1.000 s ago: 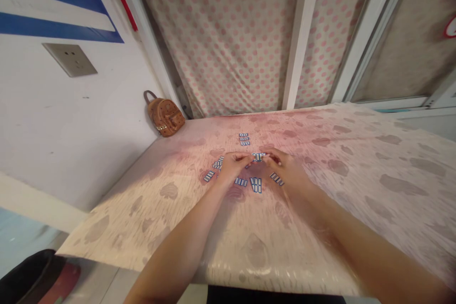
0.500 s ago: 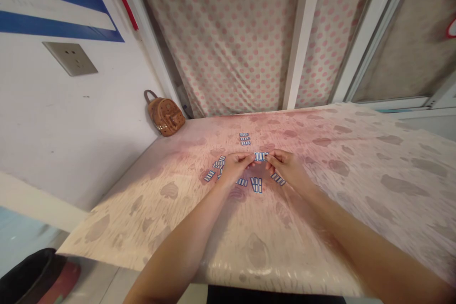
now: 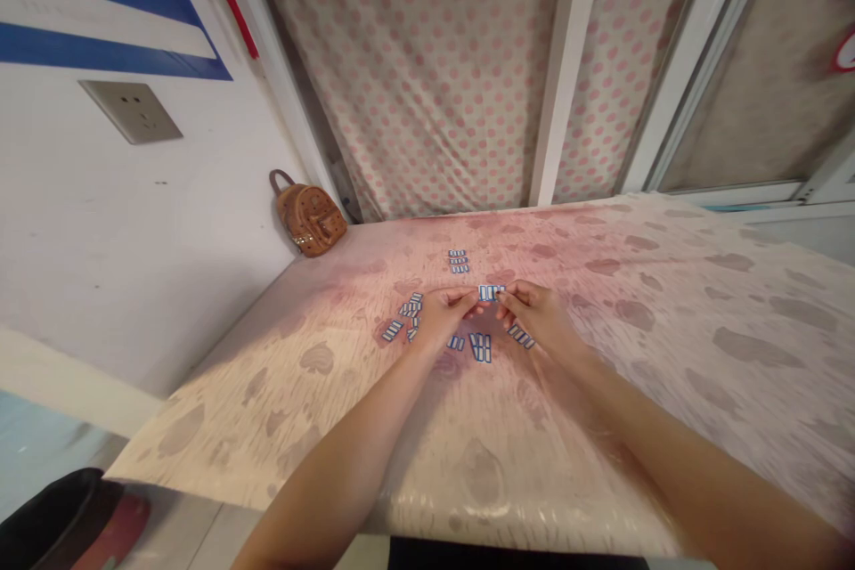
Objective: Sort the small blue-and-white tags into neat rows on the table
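Observation:
Between both hands is a small blue-and-white striped piece point(image 3: 490, 293); its exact kind is too small to make out. My left hand point(image 3: 454, 307) pinches its left end with thumb and fingers. At the right end, my right hand point(image 3: 527, 303) grips it the same way. Beyond the hands, similar pieces form a neat stacked block point(image 3: 458, 262). Loose striped pieces point(image 3: 411, 306) lie left of my left hand, one of them point(image 3: 392, 330) a little apart. Nearer me are another group point(image 3: 480, 347), a partly hidden piece point(image 3: 455, 343) and one point(image 3: 521, 337) below my right hand.
A patterned cover point(image 3: 481, 454) lies over the table. At its back left corner, a small brown backpack-shaped bag point(image 3: 311, 218) leans near the wall. A dotted curtain point(image 3: 427, 71) hangs behind. On the floor at lower left stands a dark-and-red container point(image 3: 73, 521).
Both hands hold the striped piece in nearly the same place. My left hand has shifted very slightly right, and a bit more of the loose pieces beside it shows.

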`<action>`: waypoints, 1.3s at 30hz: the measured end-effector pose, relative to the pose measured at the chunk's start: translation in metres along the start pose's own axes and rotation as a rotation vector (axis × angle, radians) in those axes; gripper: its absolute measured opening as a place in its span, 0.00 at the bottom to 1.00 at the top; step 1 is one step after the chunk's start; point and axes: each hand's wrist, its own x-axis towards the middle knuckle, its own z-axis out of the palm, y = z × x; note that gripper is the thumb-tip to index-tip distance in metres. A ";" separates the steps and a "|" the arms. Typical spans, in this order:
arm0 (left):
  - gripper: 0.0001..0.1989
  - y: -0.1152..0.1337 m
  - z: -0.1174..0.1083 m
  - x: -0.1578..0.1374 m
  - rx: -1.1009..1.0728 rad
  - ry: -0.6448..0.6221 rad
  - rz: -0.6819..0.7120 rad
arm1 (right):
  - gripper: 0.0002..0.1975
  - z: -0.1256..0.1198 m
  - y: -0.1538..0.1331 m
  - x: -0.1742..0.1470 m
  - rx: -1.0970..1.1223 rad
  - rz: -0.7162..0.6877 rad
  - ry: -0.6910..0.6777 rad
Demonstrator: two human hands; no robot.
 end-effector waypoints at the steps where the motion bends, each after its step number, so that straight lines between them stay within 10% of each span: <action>1: 0.19 0.000 0.001 0.000 -0.001 0.004 -0.002 | 0.16 0.000 0.000 0.000 0.021 0.007 -0.007; 13: 0.18 -0.005 0.007 0.000 0.007 0.066 0.060 | 0.16 0.009 0.000 -0.006 0.079 0.027 -0.004; 22: 0.16 -0.007 0.011 -0.001 0.030 0.068 0.130 | 0.13 0.009 -0.002 -0.005 0.469 0.313 0.050; 39: 0.18 -0.006 0.009 0.000 0.015 0.005 0.102 | 0.15 0.008 0.002 -0.006 0.367 0.194 0.019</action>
